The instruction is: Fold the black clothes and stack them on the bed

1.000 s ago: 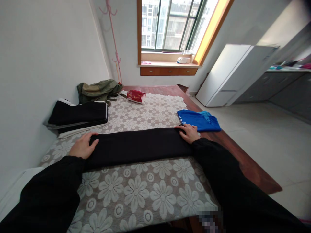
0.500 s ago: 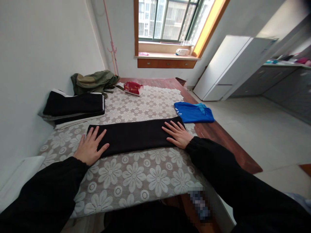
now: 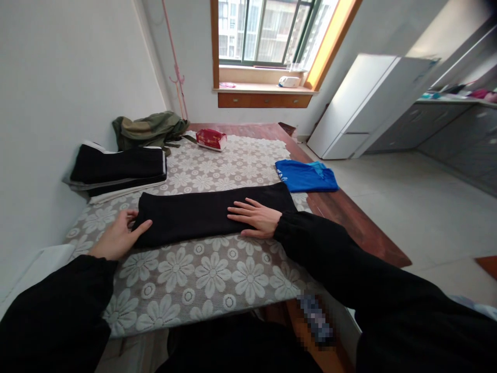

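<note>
A folded black garment (image 3: 190, 215) lies as a long strip across the patterned tablecloth (image 3: 217, 269). At its left end my left hand (image 3: 118, 233) pinches the edge, thumb on top and the other fingers curled at the side, partly hidden. My right hand (image 3: 258, 217) rests flat on the strip right of its middle, fingers stretched out. Just beyond the right end sits a folded blue shirt (image 3: 305, 176).
A stack of folded dark and white clothes (image 3: 120, 168) stands on the left by the wall. Behind it are a green backpack (image 3: 149, 129) and a red tissue pack (image 3: 212, 140). The wooden table edge (image 3: 365, 230) shows on the right.
My left hand has gone from lying flat on the garment to gripping its left end. My right hand has slid left along it, still flat.
</note>
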The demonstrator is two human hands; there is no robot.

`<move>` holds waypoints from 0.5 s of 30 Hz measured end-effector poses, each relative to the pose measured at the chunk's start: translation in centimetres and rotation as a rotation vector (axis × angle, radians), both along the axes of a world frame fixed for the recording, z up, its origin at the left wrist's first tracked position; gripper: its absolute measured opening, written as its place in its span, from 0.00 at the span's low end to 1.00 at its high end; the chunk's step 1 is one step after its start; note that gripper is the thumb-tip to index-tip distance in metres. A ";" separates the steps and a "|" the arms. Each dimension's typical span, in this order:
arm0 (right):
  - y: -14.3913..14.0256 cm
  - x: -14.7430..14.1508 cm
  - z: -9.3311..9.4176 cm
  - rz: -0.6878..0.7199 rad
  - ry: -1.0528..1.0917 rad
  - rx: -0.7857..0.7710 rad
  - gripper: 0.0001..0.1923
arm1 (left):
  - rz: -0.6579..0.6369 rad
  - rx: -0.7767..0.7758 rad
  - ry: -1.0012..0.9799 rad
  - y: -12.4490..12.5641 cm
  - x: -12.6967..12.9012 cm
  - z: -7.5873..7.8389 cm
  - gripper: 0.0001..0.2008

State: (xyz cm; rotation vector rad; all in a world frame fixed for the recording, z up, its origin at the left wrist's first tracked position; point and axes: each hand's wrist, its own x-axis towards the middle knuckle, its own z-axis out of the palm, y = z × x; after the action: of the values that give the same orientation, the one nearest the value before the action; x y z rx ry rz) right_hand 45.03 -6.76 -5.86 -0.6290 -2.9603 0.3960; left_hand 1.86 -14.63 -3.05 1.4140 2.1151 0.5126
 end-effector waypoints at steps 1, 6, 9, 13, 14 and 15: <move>0.0 -0.2 -0.4 0.006 0.005 -0.012 0.38 | 0.048 0.004 -0.152 0.2 -0.2 0.1 0.33; -0.1 -0.2 -1.3 0.008 0.042 -0.029 0.41 | 0.139 0.050 -0.444 0.7 -0.2 0.0 0.42; -0.1 -0.1 -1.0 0.011 0.035 -0.051 0.42 | 0.064 0.140 -0.416 1.0 0.6 -0.6 0.45; 0.0 -0.2 -0.3 0.032 0.061 -0.103 0.40 | -0.022 0.293 -0.140 1.7 -0.3 -0.9 0.32; 0.0 -0.2 -0.2 0.038 0.079 -0.116 0.37 | -0.015 0.325 -0.058 1.9 -0.8 -0.8 0.29; 0.0 -0.3 0.0 0.043 0.096 -0.124 0.35 | -0.006 0.343 0.018 2.1 -1.4 -0.5 0.28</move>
State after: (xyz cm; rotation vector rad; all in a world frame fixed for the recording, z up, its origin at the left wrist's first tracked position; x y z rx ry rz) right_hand 44.71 -6.75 -5.84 -0.5428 -2.8787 0.6005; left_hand 0.41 -12.57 -3.56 1.6115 2.1069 0.8979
